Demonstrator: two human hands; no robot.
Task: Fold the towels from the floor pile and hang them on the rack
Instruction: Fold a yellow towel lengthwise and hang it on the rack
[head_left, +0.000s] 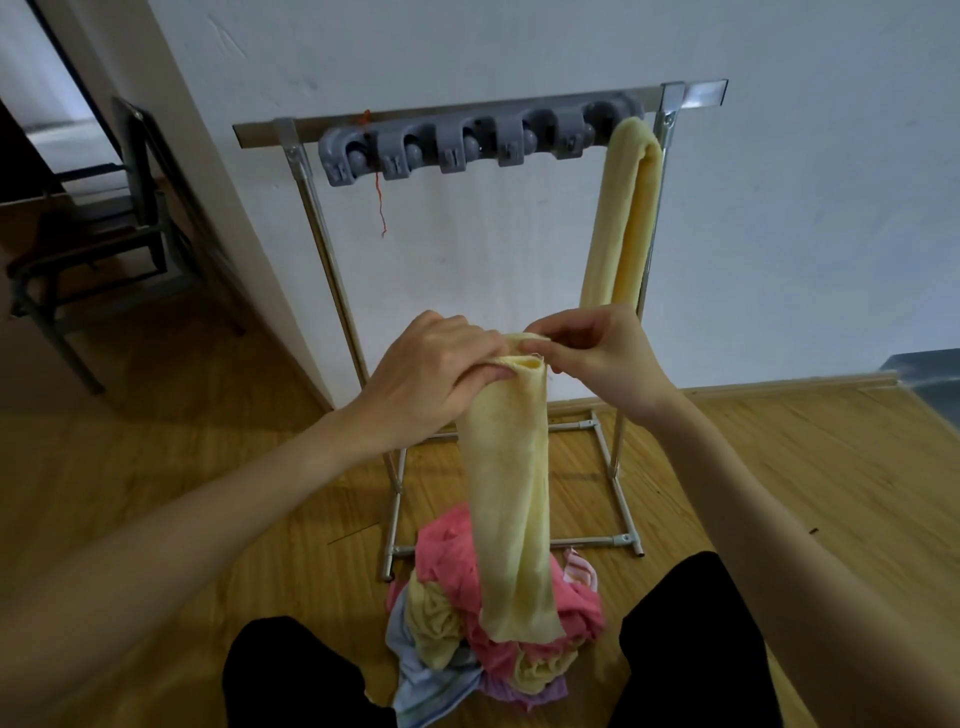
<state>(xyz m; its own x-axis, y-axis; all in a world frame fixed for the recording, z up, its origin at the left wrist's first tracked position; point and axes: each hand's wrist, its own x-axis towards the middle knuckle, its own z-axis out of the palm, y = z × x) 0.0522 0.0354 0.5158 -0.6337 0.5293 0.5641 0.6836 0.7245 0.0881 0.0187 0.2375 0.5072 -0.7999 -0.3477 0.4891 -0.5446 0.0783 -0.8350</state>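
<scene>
- Black metal chair (98, 228) stands at the far left on the wood floor (156, 415), beside the corner of a white wall.
- Left hand (431, 374) reaches in from the lower left; its fingers are curled over the top left edge of a folded yellow towel (511, 499) and grip it.
- That yellow towel hangs straight down from both hands as a long narrow strip, its open top edge held level between them, its lower end dangling in front of the floor pile (488, 623).
- Floor pile lies between the person's two black-clad knees, near the front bar of the rack's base: crumpled pink, yellow, pale blue and lilac towels heaped together, with a striped corner showing at its right edge.
- Rack (322, 218), a metal frame against the white wall, carries a grey holder strip (467, 140) with five clips along its top bar; a thin orange thread (382, 202) dangles near the left clip.
- Right hand (602, 353) comes in from the lower right; thumb and fingertips pinch the top right edge of the held towel, the other fingers loosely bent.
- Second yellow towel (623, 218) is draped over the right end of the top bar, folded narrow, both halves hanging beside the right upright.
</scene>
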